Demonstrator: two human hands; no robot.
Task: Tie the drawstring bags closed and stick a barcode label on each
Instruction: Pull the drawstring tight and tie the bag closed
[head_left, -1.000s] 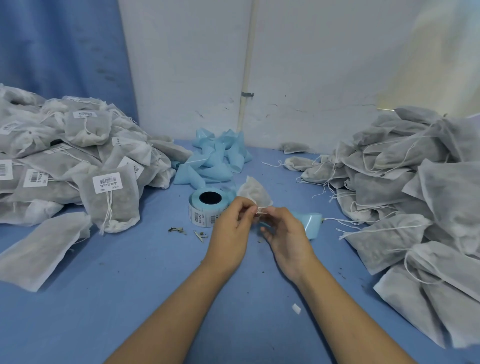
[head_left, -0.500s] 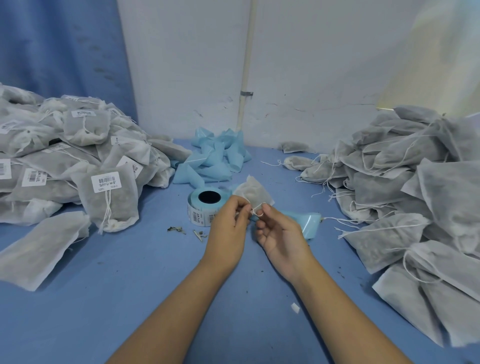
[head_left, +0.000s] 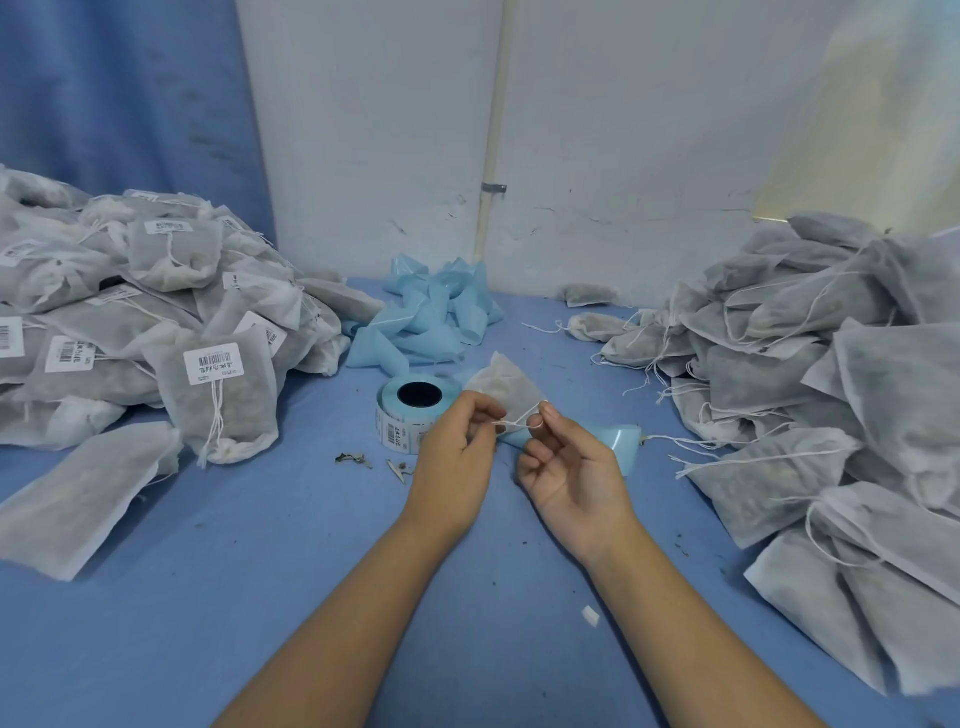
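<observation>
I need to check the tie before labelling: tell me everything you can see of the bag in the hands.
The bag is small, grey-white, thin non-woven-looking fabric with dark filling showing through. It lies tilted beside the label roll, gathered mouth toward the person. Its white string forms a loop between the hands: the left hand pinches one side, the right hand the other. No label shows.
</observation>
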